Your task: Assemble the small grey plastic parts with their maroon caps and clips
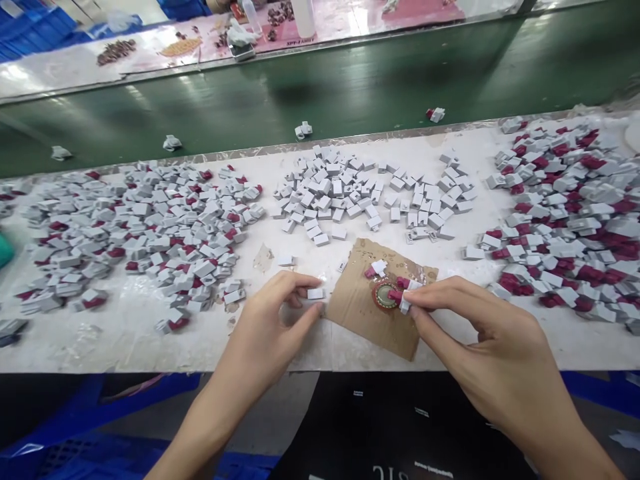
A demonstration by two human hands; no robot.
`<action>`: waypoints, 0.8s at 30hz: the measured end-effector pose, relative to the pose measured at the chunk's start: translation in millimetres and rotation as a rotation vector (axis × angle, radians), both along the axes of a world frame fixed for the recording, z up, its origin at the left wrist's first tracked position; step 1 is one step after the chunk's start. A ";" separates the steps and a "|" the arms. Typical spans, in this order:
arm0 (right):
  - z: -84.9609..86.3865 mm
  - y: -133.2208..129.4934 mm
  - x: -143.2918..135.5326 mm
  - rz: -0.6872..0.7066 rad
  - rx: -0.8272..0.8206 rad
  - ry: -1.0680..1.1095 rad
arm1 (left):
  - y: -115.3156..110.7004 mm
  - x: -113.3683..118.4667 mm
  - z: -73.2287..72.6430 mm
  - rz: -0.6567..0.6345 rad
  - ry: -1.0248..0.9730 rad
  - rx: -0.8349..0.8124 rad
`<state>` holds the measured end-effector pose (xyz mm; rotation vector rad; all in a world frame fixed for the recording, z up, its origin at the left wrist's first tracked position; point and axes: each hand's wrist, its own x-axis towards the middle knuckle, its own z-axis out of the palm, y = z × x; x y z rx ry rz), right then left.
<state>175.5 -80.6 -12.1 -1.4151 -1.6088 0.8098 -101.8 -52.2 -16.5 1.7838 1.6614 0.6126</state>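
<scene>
My left hand [280,320] is at the table's front, thumb and fingers closed around a small light-grey plastic block [315,293]. My right hand [480,333] pinches a grey plastic piece with a maroon end [399,298]. That maroon end is over a small round cap [385,295] with a red rim and a dull, greenish inside; whether it touches the inside I cannot tell. Under the cap lies a brown cardboard piece [373,327] with wet-looking spots. Another grey-and-maroon piece [377,269] rests on the cardboard, behind the cap.
Loose grey blocks [335,187] are heaped behind the cardboard. Grey-and-maroon pieces are piled at left [170,220] and right [565,220]. Beyond runs a green belt [350,87] carrying several pieces. A pink-covered table [345,27] holds a white bottle [303,17].
</scene>
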 end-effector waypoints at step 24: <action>-3.9 13.4 16.4 -0.075 -0.259 0.573 | 9.2 3.5 16.0 -0.084 -0.234 -0.057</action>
